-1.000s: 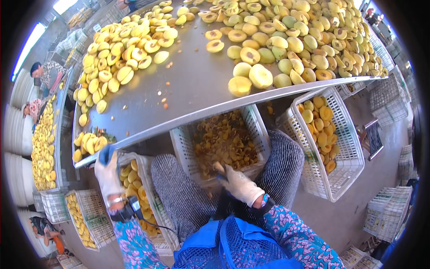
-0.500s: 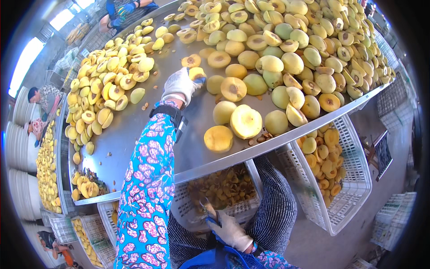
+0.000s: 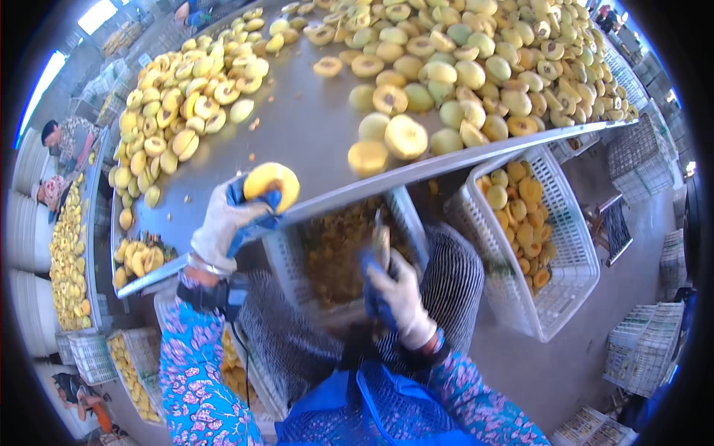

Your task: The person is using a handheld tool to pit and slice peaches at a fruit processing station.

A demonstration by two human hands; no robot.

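Observation:
My left hand point(image 3: 227, 223), in a white glove with blue fingers, is closed around a yellow peach half point(image 3: 272, 186). The cut face with its brown pit hollow is turned up, above the near edge of the metal table point(image 3: 297, 141). In my gloved right hand point(image 3: 401, 293), a small hand tool point(image 3: 381, 244) points upward, with a light handle and a thin metal tip; motion blurs it, so its exact kind cannot be made out. Below and between my hands stands a white crate point(image 3: 409, 215) with brownish peach pieces. Loose peach halves point(image 3: 389, 141) lie on the table beyond.
A large heap of peach halves point(image 3: 476, 74) covers the table's right side, a smaller heap point(image 3: 186, 104) its left. A white crate of peaches point(image 3: 554, 297) stands at my right. Stacked crates point(image 3: 643, 349) stand farther right. Co-workers point(image 3: 71, 141) sit at another table on the left.
My left hand has drawn back from the table toward me with a peach half. My right hand has risen with the tool. The view has shifted, and the table sits higher in it.

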